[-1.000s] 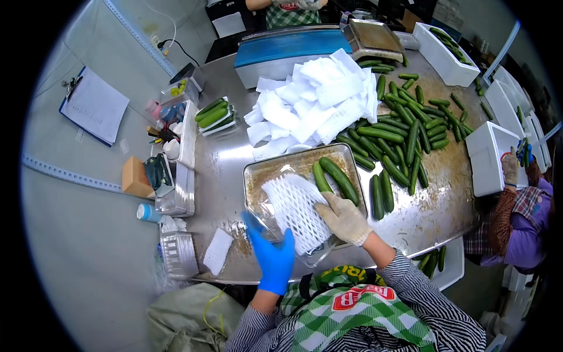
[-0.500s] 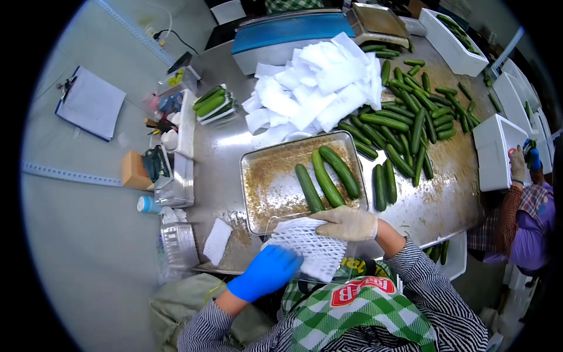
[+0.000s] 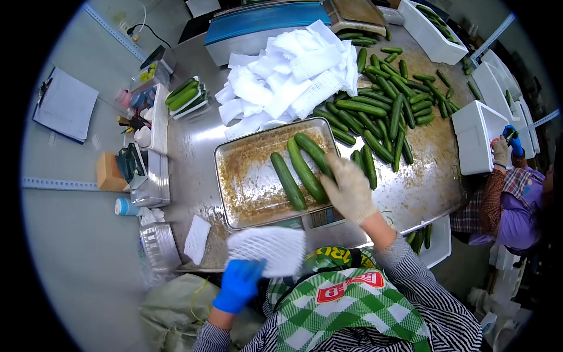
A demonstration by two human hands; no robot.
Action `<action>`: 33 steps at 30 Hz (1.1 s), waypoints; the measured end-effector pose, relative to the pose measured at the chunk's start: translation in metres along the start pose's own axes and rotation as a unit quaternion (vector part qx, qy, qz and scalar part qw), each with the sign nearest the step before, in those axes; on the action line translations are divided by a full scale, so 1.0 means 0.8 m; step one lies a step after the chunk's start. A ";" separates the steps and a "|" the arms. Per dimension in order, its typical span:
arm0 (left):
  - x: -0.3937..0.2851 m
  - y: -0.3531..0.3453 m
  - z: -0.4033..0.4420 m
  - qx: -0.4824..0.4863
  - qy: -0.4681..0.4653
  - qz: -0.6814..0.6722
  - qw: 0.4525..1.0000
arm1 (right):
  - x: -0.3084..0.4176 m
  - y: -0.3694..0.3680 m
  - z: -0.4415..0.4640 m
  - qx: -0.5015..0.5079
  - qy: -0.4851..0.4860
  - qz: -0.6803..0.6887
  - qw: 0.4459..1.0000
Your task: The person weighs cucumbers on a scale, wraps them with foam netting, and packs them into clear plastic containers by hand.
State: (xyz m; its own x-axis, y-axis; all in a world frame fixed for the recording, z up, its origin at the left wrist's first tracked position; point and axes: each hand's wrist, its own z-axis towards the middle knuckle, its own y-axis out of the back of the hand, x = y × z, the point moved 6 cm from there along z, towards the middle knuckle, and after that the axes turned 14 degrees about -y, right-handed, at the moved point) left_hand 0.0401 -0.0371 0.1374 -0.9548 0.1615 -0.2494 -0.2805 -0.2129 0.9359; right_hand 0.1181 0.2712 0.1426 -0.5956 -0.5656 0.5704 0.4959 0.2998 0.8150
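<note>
My left hand (image 3: 239, 284), in a blue glove, grips a white foam net sheet (image 3: 270, 249) by its lower left edge, in front of the metal tray. Whether a clear plastic tray lies under the sheet I cannot tell. Three cucumbers lie in the stained metal tray (image 3: 234, 222): a left one (image 3: 287, 180), a middle one (image 3: 306, 171) and a right one (image 3: 311, 148). My right hand (image 3: 352, 190), in a cream glove, reaches over the tray's right rim. Its thumb and fingers are apart at the lower end of the right cucumber, partly covering it.
A heap of white foam nets (image 3: 293, 73) and a large pile of cucumbers (image 3: 381, 111) lie behind the tray. Another foam net (image 3: 197, 239) lies at the left, near stacked clear trays (image 3: 159, 246). At the right, a co-worker (image 3: 516, 205) stands by white foam boxes (image 3: 478, 138).
My right hand has let go of the foam net and moved up and right to the cucumbers. My left hand has drawn the net to the left. The view has shifted slightly.
</note>
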 end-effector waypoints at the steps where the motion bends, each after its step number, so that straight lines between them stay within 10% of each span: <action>1: 0.014 0.006 -0.004 -0.024 0.023 0.024 0.999 | -0.005 -0.012 0.019 0.026 -0.011 -0.036 0.999; 6: 0.053 0.030 -0.021 -0.142 0.094 0.114 0.979 | -0.022 -0.067 0.051 0.071 -0.050 -0.123 0.989; 10: 0.068 0.032 -0.040 -0.169 0.128 0.153 0.965 | -0.035 -0.043 0.054 0.115 -0.181 0.064 0.975; 15: 0.092 0.014 -0.030 -0.158 0.128 0.144 0.968 | -0.006 -0.028 0.032 0.003 -0.129 0.063 0.990; 22: 0.109 -0.034 0.023 -0.105 0.026 0.098 0.989 | 0.046 -0.058 -0.010 0.268 -0.241 0.444 0.820; 29: 0.129 -0.065 0.027 -0.117 0.029 0.079 0.990 | 0.137 -0.125 -0.021 0.258 0.225 0.076 0.937; 33: 0.137 -0.069 0.020 -0.141 0.044 0.058 0.987 | 0.134 -0.143 -0.020 0.282 0.175 -0.008 0.943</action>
State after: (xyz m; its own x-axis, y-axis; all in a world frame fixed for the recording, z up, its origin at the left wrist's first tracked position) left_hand -0.0474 0.0075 0.0621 -0.9833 0.0384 -0.1778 -0.1738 -0.4868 0.8561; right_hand 0.0076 0.1644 0.1090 -0.3060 -0.7632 0.5691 0.0136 0.5942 0.8042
